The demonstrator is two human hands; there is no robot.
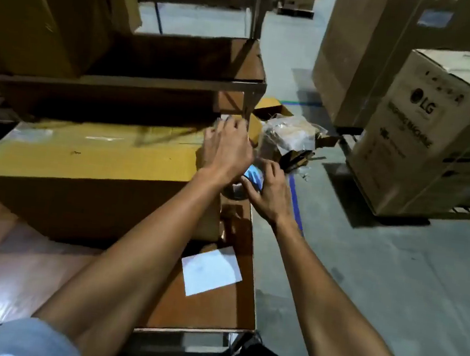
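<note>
A long yellow-brown cardboard box (pixel 90 159) lies on a brown wooden table (pixel 214 309). My left hand (pixel 226 148) reaches over the box's far right end, fingers spread and bent onto its corner, where clear tape or plastic shows. My right hand (pixel 267 190) sits just right of it at the box's end, its fingers curled round a roll of tape (pixel 252 176) with a blue face. The roll is partly hidden by both hands. A white sheet of paper (pixel 211 271) lies on the table nearer to me.
A shelf (pixel 180 82) above the table carries a big cardboard box (pixel 51 13). An open carton with plastic-wrapped packing (pixel 290 134) stands on the floor past the table. Tall cartons, one printed LG washing machine (pixel 424 134), stand on pallets at the right. Grey concrete floor lies between.
</note>
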